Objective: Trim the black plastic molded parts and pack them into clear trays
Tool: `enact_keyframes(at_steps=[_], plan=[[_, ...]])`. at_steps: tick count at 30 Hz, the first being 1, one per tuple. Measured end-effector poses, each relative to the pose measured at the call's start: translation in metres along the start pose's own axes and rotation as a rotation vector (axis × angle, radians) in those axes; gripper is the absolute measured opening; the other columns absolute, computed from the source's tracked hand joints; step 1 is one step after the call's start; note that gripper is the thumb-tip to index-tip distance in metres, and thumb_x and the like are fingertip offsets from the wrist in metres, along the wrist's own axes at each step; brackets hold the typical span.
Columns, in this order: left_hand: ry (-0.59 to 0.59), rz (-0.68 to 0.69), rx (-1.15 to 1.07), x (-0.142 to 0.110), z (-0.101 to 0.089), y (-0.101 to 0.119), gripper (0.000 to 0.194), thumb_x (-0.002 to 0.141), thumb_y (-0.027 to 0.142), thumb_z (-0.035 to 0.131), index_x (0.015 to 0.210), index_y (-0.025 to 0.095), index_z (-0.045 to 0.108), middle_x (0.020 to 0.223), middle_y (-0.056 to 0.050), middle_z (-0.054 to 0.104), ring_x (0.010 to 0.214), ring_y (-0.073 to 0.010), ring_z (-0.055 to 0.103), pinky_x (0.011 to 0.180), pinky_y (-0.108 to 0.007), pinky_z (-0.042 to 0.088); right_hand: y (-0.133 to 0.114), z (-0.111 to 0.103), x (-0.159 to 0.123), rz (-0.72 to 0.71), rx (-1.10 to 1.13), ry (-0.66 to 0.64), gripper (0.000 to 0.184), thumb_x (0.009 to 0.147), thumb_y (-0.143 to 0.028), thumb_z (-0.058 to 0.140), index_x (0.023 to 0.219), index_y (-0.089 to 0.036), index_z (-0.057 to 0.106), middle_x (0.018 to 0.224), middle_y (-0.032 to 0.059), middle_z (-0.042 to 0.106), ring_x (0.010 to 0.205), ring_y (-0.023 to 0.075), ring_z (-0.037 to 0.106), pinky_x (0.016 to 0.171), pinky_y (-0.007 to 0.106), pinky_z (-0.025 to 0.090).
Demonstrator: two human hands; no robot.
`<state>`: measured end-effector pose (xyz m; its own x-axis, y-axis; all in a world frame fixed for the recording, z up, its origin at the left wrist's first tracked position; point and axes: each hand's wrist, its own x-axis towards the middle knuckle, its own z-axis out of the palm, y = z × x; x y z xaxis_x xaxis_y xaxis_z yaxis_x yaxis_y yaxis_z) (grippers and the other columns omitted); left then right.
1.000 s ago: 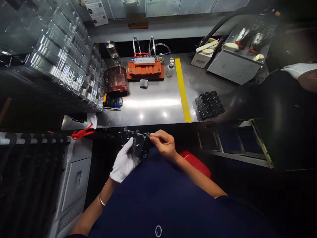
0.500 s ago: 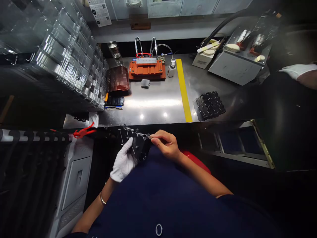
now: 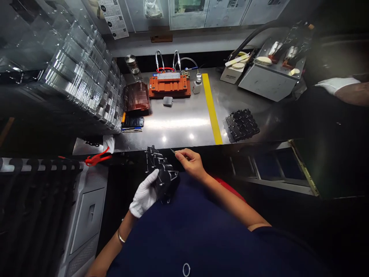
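In the head view my left hand, in a white glove, grips a black moulded part with round lobes and thin pale struts. The part is tilted in front of my body, below the bench's front edge. My bare right hand is closed in a pinch on a small pointed blade. The blade's tip points up and left, above the black part and apart from it. Most of the blade is hidden by my fingers. A similar black part rests on the bench, right of the yellow strip.
The metal bench carries an orange fixture, a small grey block, a glass flask and a yellow strip. Stacked clear trays stand left, near a red air gun. At right is a co-worker's gloved hand.
The blade has come away from the black part, with my right hand slightly higher. My left hand has lowered and turned the part, showing more of its lobed side. The camera view has shifted slightly.
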<state>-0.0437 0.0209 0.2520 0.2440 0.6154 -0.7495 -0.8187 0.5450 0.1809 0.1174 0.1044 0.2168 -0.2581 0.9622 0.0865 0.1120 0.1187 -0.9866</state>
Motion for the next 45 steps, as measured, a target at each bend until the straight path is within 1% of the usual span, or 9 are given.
enact_keyframes(at_steps=[2, 4, 7, 10, 17, 26, 34, 39, 45], plan=[[-0.055, 0.019, 0.080, -0.001, -0.002, -0.002, 0.026, 0.083, 0.027, 0.061, 0.101, 0.011, 0.069, 0.096, -0.011, 0.074, 0.104, -0.0280, 0.066, 0.100, -0.041, 0.049, 0.000, -0.007, 0.003, 0.031, -0.044, -0.045, 0.037, 0.087, -0.049, 0.055, 0.076, -0.017, 0.069, 0.069, 0.0037, 0.066, 0.064, 0.0137, 0.059, 0.058, 0.025, 0.045], [-0.109, 0.153, 0.134, -0.002, -0.001, 0.003, 0.030, 0.079, 0.026, 0.066, 0.105, 0.012, 0.068, 0.098, -0.010, 0.074, 0.105, -0.0292, 0.066, 0.100, -0.043, 0.048, -0.007, -0.017, 0.003, -0.020, -0.092, -0.203, 0.042, 0.093, -0.048, 0.045, 0.077, -0.017, 0.066, 0.064, 0.0020, 0.062, 0.059, 0.0119, 0.056, 0.057, 0.024, 0.044], [-0.108, 0.372, 0.222, -0.002, 0.001, 0.016, 0.044, 0.071, 0.024, 0.074, 0.113, 0.015, 0.065, 0.102, -0.009, 0.073, 0.106, -0.0306, 0.065, 0.099, -0.045, 0.048, -0.026, -0.028, 0.001, -0.241, -0.148, -0.487, 0.049, 0.098, -0.048, 0.032, 0.079, -0.016, 0.064, 0.067, 0.0036, 0.063, 0.060, 0.0107, 0.056, 0.057, 0.022, 0.043], [-0.113, 0.407, 0.341, -0.002, 0.002, 0.026, 0.049, 0.063, 0.024, 0.080, 0.109, 0.014, 0.067, 0.100, -0.010, 0.073, 0.102, -0.0318, 0.066, 0.095, -0.044, 0.050, -0.040, -0.031, 0.003, -0.479, -0.252, -0.617, 0.051, 0.092, -0.060, 0.041, 0.076, -0.015, 0.061, 0.065, 0.0037, 0.061, 0.058, 0.0106, 0.053, 0.054, 0.022, 0.037], [-0.163, 0.377, 0.415, 0.002, 0.001, 0.024, 0.041, 0.063, 0.029, 0.081, 0.099, 0.012, 0.070, 0.097, -0.011, 0.072, 0.094, -0.0292, 0.068, 0.087, -0.039, 0.053, -0.037, -0.029, 0.009, -0.676, -0.400, -0.556, 0.060, 0.085, -0.067, 0.044, 0.052, -0.018, 0.041, 0.049, -0.0036, 0.039, 0.047, 0.0069, 0.036, 0.047, 0.024, 0.021], [-0.126, 0.395, 0.198, 0.006, 0.000, 0.014, 0.051, 0.071, 0.024, 0.075, 0.120, 0.016, 0.062, 0.106, -0.009, 0.072, 0.106, -0.0300, 0.064, 0.099, -0.044, 0.048, -0.039, -0.023, 0.015, -0.773, -0.483, -0.396, 0.056, 0.090, -0.061, 0.041, 0.058, -0.016, 0.050, 0.053, -0.0022, 0.044, 0.052, 0.0081, 0.040, 0.050, 0.023, 0.024], [-0.079, 0.272, -0.010, 0.008, 0.006, 0.001, 0.031, 0.087, 0.021, 0.057, 0.116, 0.013, 0.066, 0.092, -0.007, 0.075, 0.100, -0.0233, 0.068, 0.100, -0.037, 0.049, -0.035, -0.023, 0.018, -0.736, -0.618, -0.277, 0.054, 0.092, -0.059, 0.041, 0.061, -0.017, 0.051, 0.057, -0.0013, 0.046, 0.054, 0.0093, 0.039, 0.051, 0.024, 0.025], [-0.046, 0.204, -0.076, 0.007, 0.007, 0.000, 0.034, 0.092, 0.020, 0.048, 0.122, 0.013, 0.063, 0.097, -0.008, 0.075, 0.102, -0.0218, 0.067, 0.102, -0.036, 0.048, -0.034, -0.022, 0.018, -0.781, -0.629, -0.308, 0.055, 0.094, -0.056, 0.040, 0.055, -0.017, 0.046, 0.054, -0.0022, 0.043, 0.053, 0.0091, 0.037, 0.052, 0.025, 0.025], [-0.029, 0.212, -0.123, 0.005, 0.014, 0.001, 0.035, 0.094, 0.020, 0.044, 0.125, 0.014, 0.060, 0.098, -0.007, 0.074, 0.095, -0.0181, 0.069, 0.099, -0.032, 0.050, -0.035, -0.023, 0.020, -0.686, -0.632, -0.250, 0.057, 0.092, -0.063, 0.035, 0.064, -0.017, 0.053, 0.058, -0.0009, 0.046, 0.055, 0.0097, 0.040, 0.053, 0.024, 0.026]])
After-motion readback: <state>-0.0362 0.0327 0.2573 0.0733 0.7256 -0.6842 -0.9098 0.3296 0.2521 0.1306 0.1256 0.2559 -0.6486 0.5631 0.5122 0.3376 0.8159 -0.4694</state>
